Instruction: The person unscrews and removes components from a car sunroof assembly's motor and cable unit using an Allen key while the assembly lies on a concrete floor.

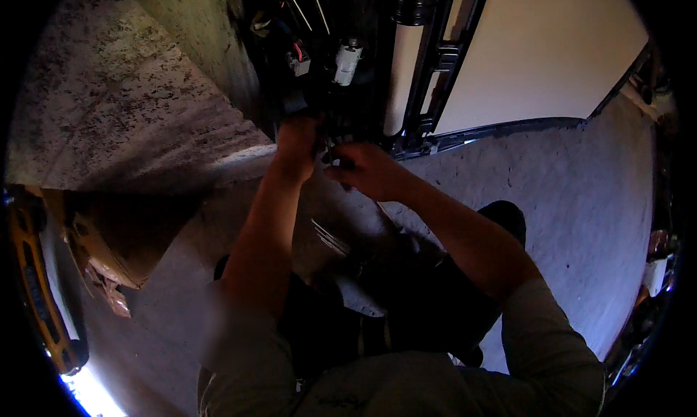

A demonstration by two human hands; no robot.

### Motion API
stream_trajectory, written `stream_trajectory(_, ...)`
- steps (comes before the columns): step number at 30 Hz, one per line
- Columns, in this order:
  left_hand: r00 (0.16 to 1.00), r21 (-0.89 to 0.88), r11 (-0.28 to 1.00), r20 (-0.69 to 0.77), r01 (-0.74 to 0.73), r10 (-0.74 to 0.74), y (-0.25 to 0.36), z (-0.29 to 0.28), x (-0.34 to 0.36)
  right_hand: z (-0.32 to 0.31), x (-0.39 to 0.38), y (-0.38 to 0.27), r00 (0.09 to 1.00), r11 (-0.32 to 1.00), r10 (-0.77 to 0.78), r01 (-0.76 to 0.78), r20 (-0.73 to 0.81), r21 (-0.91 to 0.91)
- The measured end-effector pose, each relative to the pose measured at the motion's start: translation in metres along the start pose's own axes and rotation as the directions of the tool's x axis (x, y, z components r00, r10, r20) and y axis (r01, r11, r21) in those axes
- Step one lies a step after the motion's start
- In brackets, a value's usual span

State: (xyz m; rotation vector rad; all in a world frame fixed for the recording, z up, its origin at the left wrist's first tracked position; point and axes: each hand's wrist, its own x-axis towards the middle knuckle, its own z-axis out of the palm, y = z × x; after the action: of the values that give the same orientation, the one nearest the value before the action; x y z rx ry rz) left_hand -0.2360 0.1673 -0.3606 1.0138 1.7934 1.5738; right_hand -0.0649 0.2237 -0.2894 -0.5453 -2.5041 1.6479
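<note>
Both my hands meet in the shadow at the bottom of a dark recess with machine parts in it. My left hand (297, 142) is closed, its fingertips lost in the dark. Close by on the right, my right hand (367, 170) has its fingers curled in a pinch beside a small, thin shape. Whatever the two hands hold is too dark to name. Above them in the recess sit a white cylindrical part (348, 62) and a grey box-shaped part (298, 64) with a red wire. A large beige panel (537, 54) edged by a black frame (438, 61) rises to the right.
A rough, mottled stone-like block (138, 104) borders the recess on the left. Under it lies an open cardboard box (120, 250). Several thin rods (330, 237) rest on the concrete floor (581, 221) between my legs. A slotted orange object (38, 286) stands at the far left.
</note>
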Motion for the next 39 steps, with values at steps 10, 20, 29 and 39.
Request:
stream_trajectory(10, 0.995, -0.086, 0.991, 0.034, 0.100, -0.097, 0.029, -0.007, -0.011, 0.007, 0.003, -0.003, 0.966, 0.971, 0.225, -0.233, -0.125, -0.051)
stream_trajectory(20, 0.797, -0.492, 0.655, 0.151, 0.574, -0.585, 0.040, -0.010, 0.003, 0.012, -0.001, 0.002, 0.962, 0.648, 0.225, -0.265, 0.153, 0.714)
stream_trajectory(29, 0.808, -0.423, 0.692, 0.223, 0.584, -0.546, 0.046, -0.012, -0.006, 0.007, 0.003, -0.006, 0.992, 0.990, 0.093, -0.101, -0.089, -0.096)
stream_trajectory(39, 0.928, -0.076, 0.928, 0.103, 0.366, -0.358, 0.038, -0.013, -0.008, -0.012, 0.013, -0.010, 0.954, 0.914, 0.297, -0.269, -0.048, 0.302)
